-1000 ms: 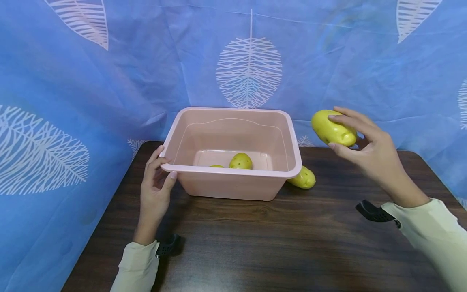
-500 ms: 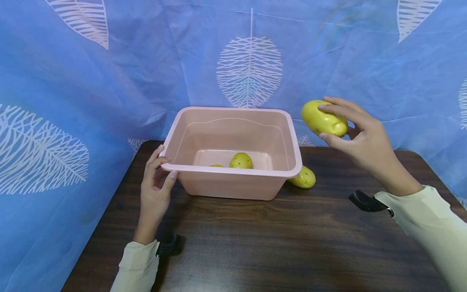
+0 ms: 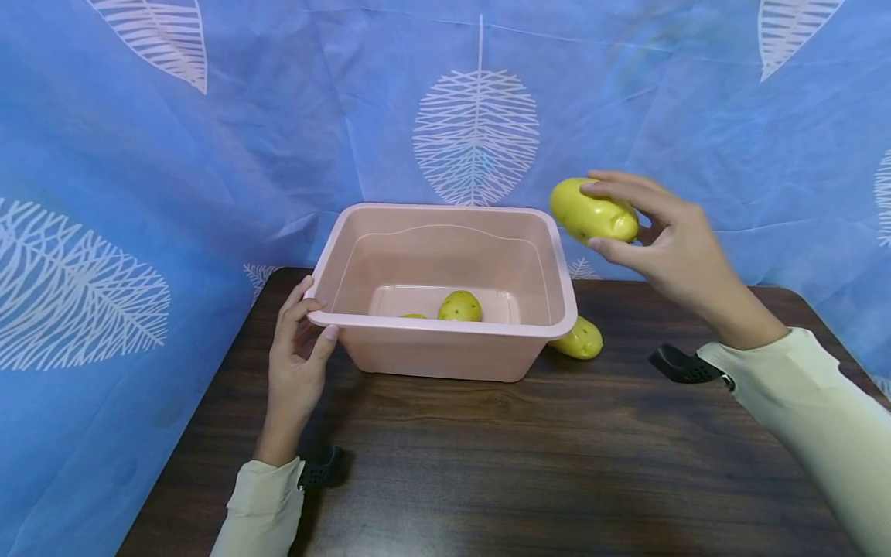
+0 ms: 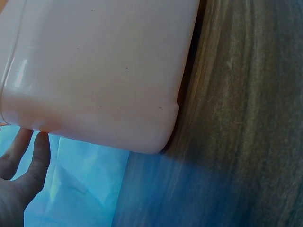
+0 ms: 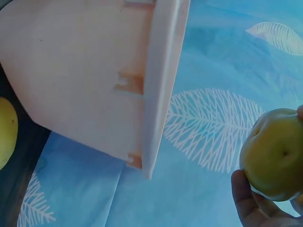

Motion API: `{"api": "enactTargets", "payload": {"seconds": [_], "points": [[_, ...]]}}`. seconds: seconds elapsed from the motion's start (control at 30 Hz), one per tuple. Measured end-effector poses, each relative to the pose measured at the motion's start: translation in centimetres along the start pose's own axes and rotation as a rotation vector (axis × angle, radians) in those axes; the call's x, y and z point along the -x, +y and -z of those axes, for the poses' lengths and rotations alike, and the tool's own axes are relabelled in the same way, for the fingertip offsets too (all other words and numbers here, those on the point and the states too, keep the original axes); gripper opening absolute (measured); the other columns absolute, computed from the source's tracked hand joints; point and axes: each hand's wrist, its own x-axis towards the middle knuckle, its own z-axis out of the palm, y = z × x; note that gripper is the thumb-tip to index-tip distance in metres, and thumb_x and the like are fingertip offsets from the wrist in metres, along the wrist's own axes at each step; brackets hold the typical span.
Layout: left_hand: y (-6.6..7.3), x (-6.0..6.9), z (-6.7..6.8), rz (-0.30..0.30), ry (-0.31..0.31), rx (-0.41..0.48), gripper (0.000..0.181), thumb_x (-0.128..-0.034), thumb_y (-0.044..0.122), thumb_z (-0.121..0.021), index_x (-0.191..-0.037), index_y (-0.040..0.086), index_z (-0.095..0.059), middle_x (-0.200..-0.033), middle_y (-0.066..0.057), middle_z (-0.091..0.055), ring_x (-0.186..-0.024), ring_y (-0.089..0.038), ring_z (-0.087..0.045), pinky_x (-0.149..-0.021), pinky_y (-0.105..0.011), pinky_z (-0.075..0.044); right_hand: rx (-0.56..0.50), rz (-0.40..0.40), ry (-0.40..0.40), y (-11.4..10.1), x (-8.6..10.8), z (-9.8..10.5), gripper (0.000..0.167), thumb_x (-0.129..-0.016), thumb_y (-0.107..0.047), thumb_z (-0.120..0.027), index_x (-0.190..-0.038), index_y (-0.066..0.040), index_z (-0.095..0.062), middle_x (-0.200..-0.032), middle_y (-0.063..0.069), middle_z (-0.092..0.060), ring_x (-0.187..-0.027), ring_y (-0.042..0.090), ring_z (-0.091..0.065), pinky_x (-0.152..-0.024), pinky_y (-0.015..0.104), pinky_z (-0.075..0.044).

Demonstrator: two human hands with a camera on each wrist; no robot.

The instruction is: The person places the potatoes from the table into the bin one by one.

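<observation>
**Yellow potato (image 3: 590, 212) held aloft, right of pink tub (image 3: 431, 354)**

Right hand (image 3: 671, 236): grip is clamped on the yellow potato, thumb on the near side, fingers over the top and far side. Potato is held clear of the worktop (image 3: 487, 464), above rim level, just beyond the tub's right edge; a gap to the rim is shown in the right wrist view.

Left hand (image 3: 295, 360): grip is clamped on the tub's near left corner, thumb on the near face, fingers bent around the left side. Tub is seated upright on the worktop.

Inside tub: one speckled potato (image 3: 459, 307) is seen right of centre; a yellow sliver (image 3: 414, 316) is seen to its left, mostly hidden by the near wall.

Outside: another potato (image 3: 581, 340) is set on the worktop at the tub's right, partly covered by the rim; contact with the tub cannot be told.
</observation>
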Motion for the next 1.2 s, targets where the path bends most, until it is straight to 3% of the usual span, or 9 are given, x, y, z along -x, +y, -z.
{"api": "enactTargets", "payload": {"seconds": [0.23, 0.53, 0.8, 1.1, 1.2], "points": [[0.1, 0.0, 0.0, 0.032, -0.003, -0.016, 0.039, -0.0989, -0.002, -0.066, -0.136, -0.001, -0.055, -0.168, 0.002, -0.037, -0.147, -0.025, -0.044, -0.107, -0.026, -0.046, -0.045, -0.018, -0.021, -0.3, -1.3, -0.4, 0.055, -0.091, 0.0, -0.076, -0.143, -0.015, -0.065, -0.157, 0.001, -0.054, -0.144, 0.014, -0.048, -0.094, 0.01, -0.05], [0.0, -0.1, -0.1, 0.008, 0.0, -0.024, 0.038, -0.0988, -0.003, -0.065, -0.136, -0.001, -0.056, -0.167, 0.002, -0.038, -0.147, -0.023, -0.044, -0.107, -0.024, -0.043, -0.059, -0.108, -0.064, -1.1, -2.9, -0.8, 0.052, -0.096, -0.014, -0.076, -0.145, -0.024, -0.063, -0.154, -0.002, -0.057, -0.128, 0.014, -0.058, -0.088, 0.013, -0.052], [0.0, -0.1, -0.1, -0.004, -0.004, -0.027, 0.038, -0.0985, -0.003, -0.065, -0.135, 0.0, -0.056, -0.168, 0.0, -0.038, -0.148, -0.022, -0.043, -0.108, -0.024, -0.042, -0.134, -0.161, -0.096, -1.3, -3.8, -1.6, 0.053, -0.096, -0.015, -0.075, -0.146, -0.026, -0.062, -0.156, 0.001, -0.053, -0.128, 0.018, -0.055, -0.089, 0.015, -0.054], [0.1, 0.0, 0.0, 0.005, 0.002, -0.011, 0.038, -0.0986, -0.003, -0.065, -0.135, -0.001, -0.056, -0.167, 0.001, -0.038, -0.146, -0.022, -0.044, -0.105, -0.024, -0.045, -0.202, -0.167, -0.127, -1.5, -5.2, -2.9, 0.053, -0.096, -0.014, -0.074, -0.146, -0.024, -0.061, -0.156, 0.002, -0.052, -0.131, 0.019, -0.055, -0.09, 0.018, -0.054], [0.1, 0.0, 0.0, 0.003, 0.001, -0.022, 0.038, -0.0987, -0.003, -0.065, -0.135, 0.0, -0.056, -0.168, -0.002, -0.038, -0.147, -0.022, -0.043, -0.107, -0.024, -0.043, -0.28, -0.173, -0.133, -1.4, -5.7, -3.3, 0.053, -0.096, -0.009, -0.072, -0.147, -0.02, -0.061, -0.157, 0.004, -0.051, -0.132, 0.021, -0.055, -0.091, 0.019, -0.055]]}}
